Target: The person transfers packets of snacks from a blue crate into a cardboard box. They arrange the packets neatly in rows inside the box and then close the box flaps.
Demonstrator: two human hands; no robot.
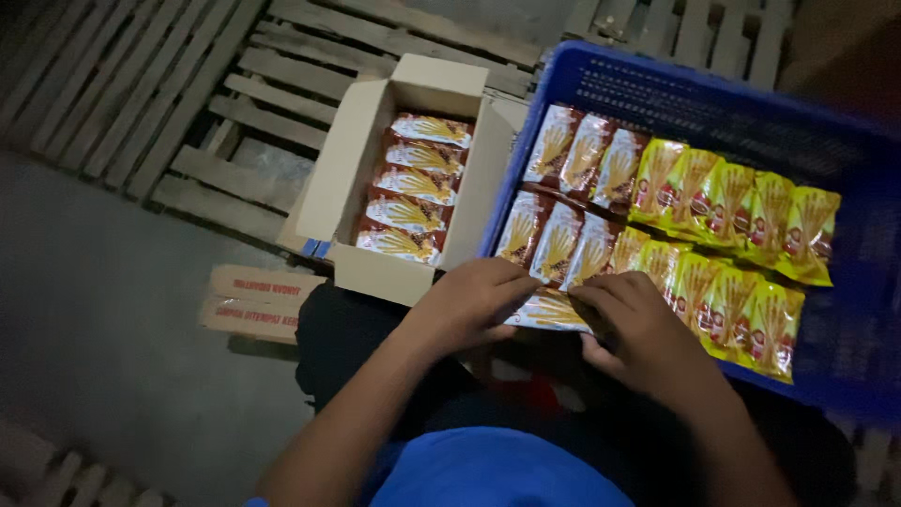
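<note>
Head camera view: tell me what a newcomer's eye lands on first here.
First the blue crate at right, lined with rows of yellow snack packets and brown snack packets. Next, both hands at its near edge: the left hand and right hand grip one packet between them. Left of the crate, an open cardboard box holds stacked packets.

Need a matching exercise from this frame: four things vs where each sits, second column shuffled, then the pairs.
Things:
1. brown snack packets
2. yellow snack packets
3. flat folded carton
4. single packet

Places:
A. right part of the blue crate
B. on the floor, left of the person's knee
C. between the left hand and right hand
D. stacked inside the open cardboard box

Pairs: 1-D, 2-A, 3-B, 4-C
</note>
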